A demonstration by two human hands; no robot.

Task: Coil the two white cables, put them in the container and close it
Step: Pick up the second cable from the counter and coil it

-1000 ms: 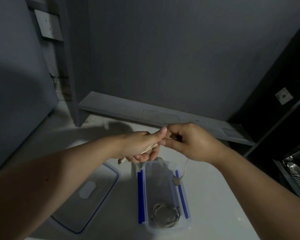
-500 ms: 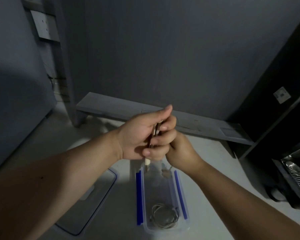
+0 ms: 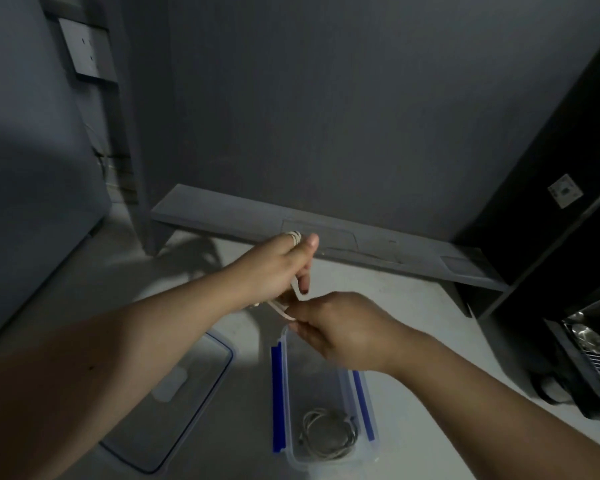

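Head view, left to right. Lid [image 3: 174, 393] lies flat on the desk [image 3: 413, 306], off the container and just left of it. Left hand [image 3: 274, 268] is raised above the desk with several turns of the second white cable [image 3: 294, 236] wrapped around its fingers; its grip is closed around those loops. A free strand runs down from the loops to the right hand [image 3: 340, 330], which pinches the cable end between thumb and fingertips, a narrow grip, right over the far end of the container [image 3: 278, 393].

Container is open, blue latches down both long sides. First coiled cable [image 3: 328, 433] already sits in its near end.

Step in hand, my read: winding cable two, roughly at the tail end since little slack shows. Next move likely calls for wrapping the last strand, slipping the coil off the fingers without letting it spring open, dropping it in the free far half, then fitting the lid and snapping the latches.
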